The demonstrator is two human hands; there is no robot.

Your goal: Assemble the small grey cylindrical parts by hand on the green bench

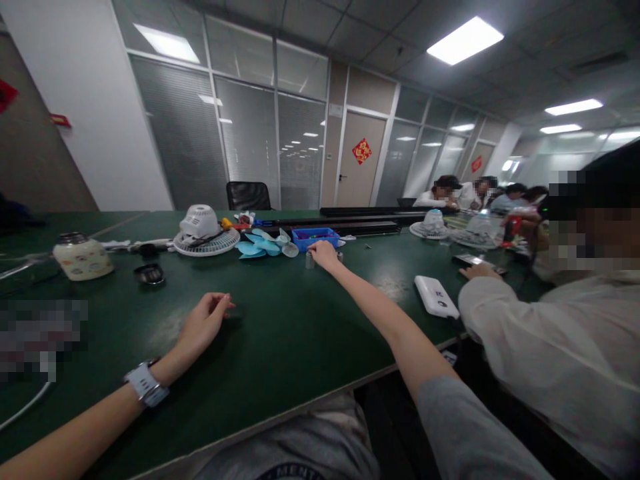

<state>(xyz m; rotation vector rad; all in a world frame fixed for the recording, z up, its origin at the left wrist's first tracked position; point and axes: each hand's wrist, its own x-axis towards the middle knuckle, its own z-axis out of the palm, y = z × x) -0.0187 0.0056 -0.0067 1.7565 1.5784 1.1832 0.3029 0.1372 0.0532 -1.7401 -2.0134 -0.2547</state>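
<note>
The fingers (313,249) of the right hand (326,255) are bending downward just over a small translucent cylinder (310,261), which is standing on the table (280,347) at the near side of a blue tray (301,245); whether they are gripping it or only touching it, I cannot tell. The fingers of the left hand (206,317) are curling loosely, their tips close together, above the near part of the table; nothing is clearly showing between them, though a tiny thing could be hiding there.

The step in hand is seemingly a pick or a placing at the cylinder, with the left hand waiting. In my judgement, this spot is calling for a light, steady pinch and for care not to nudge the tray.

Farther out, light-blue fan blades (265,245) are lying just left of the tray, and a white fan base (201,221) is sitting on its round grille beyond them. To the right, a white device (435,297) is lying near a co-worker's sleeve (500,313).
</note>
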